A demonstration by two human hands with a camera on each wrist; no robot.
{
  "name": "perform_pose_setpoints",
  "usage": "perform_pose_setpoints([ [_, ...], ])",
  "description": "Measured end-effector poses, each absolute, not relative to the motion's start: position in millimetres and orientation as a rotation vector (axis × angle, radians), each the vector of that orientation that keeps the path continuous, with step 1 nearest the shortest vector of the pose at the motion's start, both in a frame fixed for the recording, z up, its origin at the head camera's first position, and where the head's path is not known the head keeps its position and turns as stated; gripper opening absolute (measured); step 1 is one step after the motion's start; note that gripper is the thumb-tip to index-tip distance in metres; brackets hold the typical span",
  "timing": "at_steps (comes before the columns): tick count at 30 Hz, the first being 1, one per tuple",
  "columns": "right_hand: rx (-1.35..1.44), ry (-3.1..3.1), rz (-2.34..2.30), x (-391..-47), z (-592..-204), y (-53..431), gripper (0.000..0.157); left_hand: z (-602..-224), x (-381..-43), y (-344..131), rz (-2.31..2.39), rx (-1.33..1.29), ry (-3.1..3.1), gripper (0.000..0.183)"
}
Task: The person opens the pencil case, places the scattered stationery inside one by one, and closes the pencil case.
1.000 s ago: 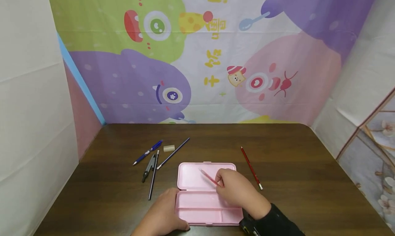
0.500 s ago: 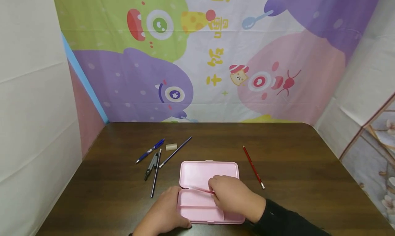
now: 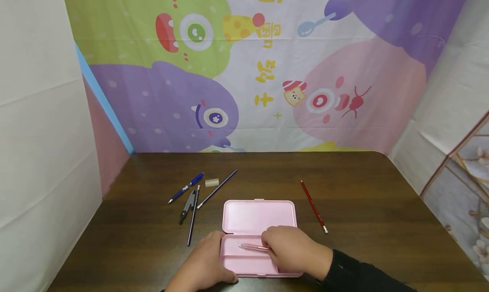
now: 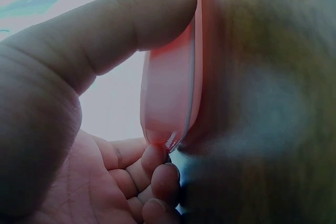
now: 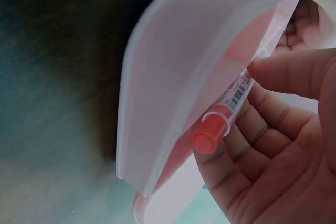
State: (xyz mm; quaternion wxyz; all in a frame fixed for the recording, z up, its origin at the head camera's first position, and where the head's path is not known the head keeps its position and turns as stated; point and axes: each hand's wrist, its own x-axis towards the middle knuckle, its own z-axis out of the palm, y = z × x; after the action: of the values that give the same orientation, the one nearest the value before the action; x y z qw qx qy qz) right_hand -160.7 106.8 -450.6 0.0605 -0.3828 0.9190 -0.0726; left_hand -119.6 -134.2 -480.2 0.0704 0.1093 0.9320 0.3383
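Observation:
A pink pencil case [image 3: 259,213] lies open on the table, its lid folded back away from the person. My left hand [image 3: 206,260] grips its left end, the thumb along the front side and the fingers at the back corner, as the left wrist view shows around the case's end wall [image 4: 168,90]. With thumb and fingers, my right hand [image 3: 294,249] pinches a clear-barrelled red pen [image 3: 254,247] over the long rear compartment. The pen lies nearly lengthwise with the case. Its red end plug [image 5: 210,135] and barcode label show in the right wrist view.
Left of the case lie a blue pen [image 3: 186,188], an eraser [image 3: 212,182], a grey compass [image 3: 187,207], a dark pencil [image 3: 193,215] and a blue pencil [image 3: 217,189]. To the right rests a red pencil [image 3: 314,207]. A patterned cloth [image 3: 263,135] hangs behind the table [image 3: 363,207].
My right hand has brought the red pen from over the lid toward the person, above the rear compartment, turning it from slanted to nearly lengthwise. My left hand keeps its grip on the case.

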Motion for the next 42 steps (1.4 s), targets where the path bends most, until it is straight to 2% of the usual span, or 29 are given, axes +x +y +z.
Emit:
perform_pose_setpoints([
  [4,-1.166,2.745,-0.248,-160.9,-450.3,108.1,0.003,-481.7,-120.2,-134.4,1.024,0.325,2.792,0.083],
  [12,-1.188,2.707,-0.357,-164.3,-450.3,110.3,0.010,-480.0,-120.2,-133.2,1.010,0.338,2.808,0.084],
  [26,-1.208,2.659,-0.404,-163.4,-448.7,107.5,0.012,-479.9,-120.0,-133.1,1.006,0.325,2.799,0.086],
  [42,-1.069,2.654,-0.553,-163.7,-457.6,108.7,0.012,-479.1,-119.4,-134.2,1.025,0.339,2.807,0.083],
])
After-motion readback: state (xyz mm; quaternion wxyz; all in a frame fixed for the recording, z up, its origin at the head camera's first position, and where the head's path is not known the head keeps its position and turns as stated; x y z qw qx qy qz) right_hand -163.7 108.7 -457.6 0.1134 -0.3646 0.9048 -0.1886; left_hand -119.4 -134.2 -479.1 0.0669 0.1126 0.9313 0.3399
